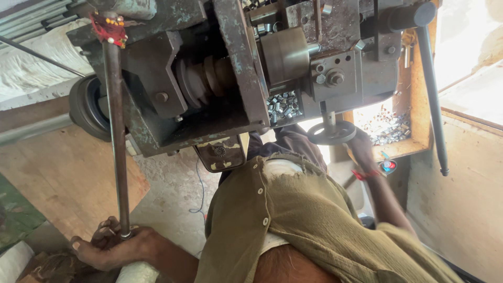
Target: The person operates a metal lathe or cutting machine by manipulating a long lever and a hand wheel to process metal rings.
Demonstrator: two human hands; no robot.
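With the left hand [112,246] clenched around the long rod [116,131] feeding the lathe [230,78] and the right hand [361,149] grasping its handwheel [331,133], a loosened grip could probably let the rod whip.

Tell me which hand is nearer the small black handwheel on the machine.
Right. The right hand rests against the black handwheel; the left hand grips the long metal rod, far across the machine.
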